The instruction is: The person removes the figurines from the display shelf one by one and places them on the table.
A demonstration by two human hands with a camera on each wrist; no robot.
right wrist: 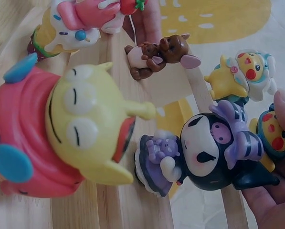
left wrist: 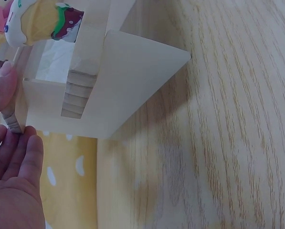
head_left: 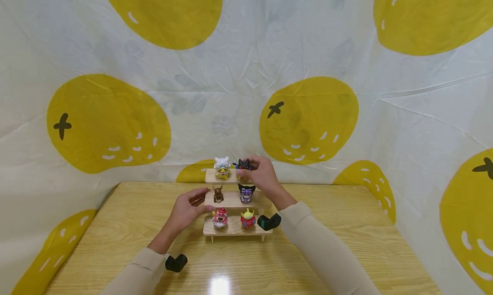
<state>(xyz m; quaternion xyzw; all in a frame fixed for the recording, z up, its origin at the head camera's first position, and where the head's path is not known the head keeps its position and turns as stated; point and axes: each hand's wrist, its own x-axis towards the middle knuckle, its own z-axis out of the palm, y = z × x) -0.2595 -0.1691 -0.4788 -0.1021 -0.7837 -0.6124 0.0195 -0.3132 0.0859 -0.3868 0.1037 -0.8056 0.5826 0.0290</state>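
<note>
A three-tier wooden display stand (head_left: 239,230) holds several small figurines. My right hand (head_left: 263,175) grips a yellow figurine with a dark hood (head_left: 243,163) at the top tier's right side; its red-cheeked face (right wrist: 278,136) shows beside my thumb in the right wrist view. At the middle tier's left end, my left hand (head_left: 185,212) holds the board, thumb on one side and fingertips at the other edge. Near that thumb sits a brown figurine (head_left: 218,194). A black-and-purple figurine (head_left: 246,194) stands on the same tier, below my right hand.
A white-hooded yellow figurine (head_left: 222,168) stands at the top left. The bottom tier carries a pink figurine (head_left: 220,218) and a red-suited figurine with a yellow head (head_left: 248,219). The stand rests on a wood-grain table (head_left: 319,243) before a fruit-print cloth (head_left: 239,115).
</note>
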